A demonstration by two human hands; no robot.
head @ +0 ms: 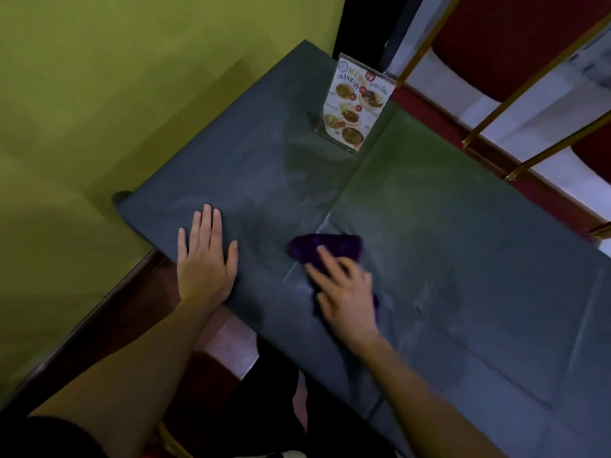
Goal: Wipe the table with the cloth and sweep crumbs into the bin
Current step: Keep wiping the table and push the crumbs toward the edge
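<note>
Both hands are working: right hand (347, 289) is pressing flat on the purple cloth (325, 247) (wiping), left hand (205, 259) is lying open, steadying the tabletop's (463, 259) near edge.

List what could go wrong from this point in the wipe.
The menu stand stands upright on the table beyond the purple cloth; a long forward stroke by the right hand might tip it. The left hand lies flat at the table's edge, so crumbs swept that way may fall to the floor; no bin shows.
</note>
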